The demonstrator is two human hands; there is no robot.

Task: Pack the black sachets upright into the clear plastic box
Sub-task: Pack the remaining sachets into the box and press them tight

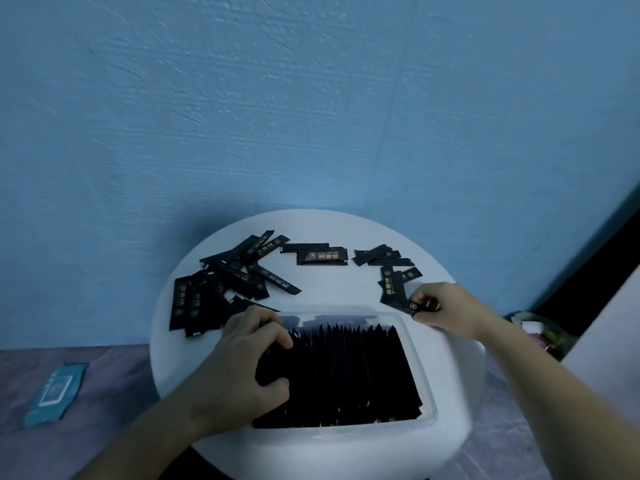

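Your clear plastic box point(346, 430), low in the middle, is nearly full of thin black sachets point(349, 372) standing in a row. Your left hand point(242, 362) curls round the row's left end. Your right hand point(446, 310) pinches one loose sachet point(394, 295). Many more lie on the round white table point(329, 289) above the box, not packed yet.

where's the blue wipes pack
Head view, lower left: the flat blue plastic wipes pack lies on the purple surface, left of the round white table.
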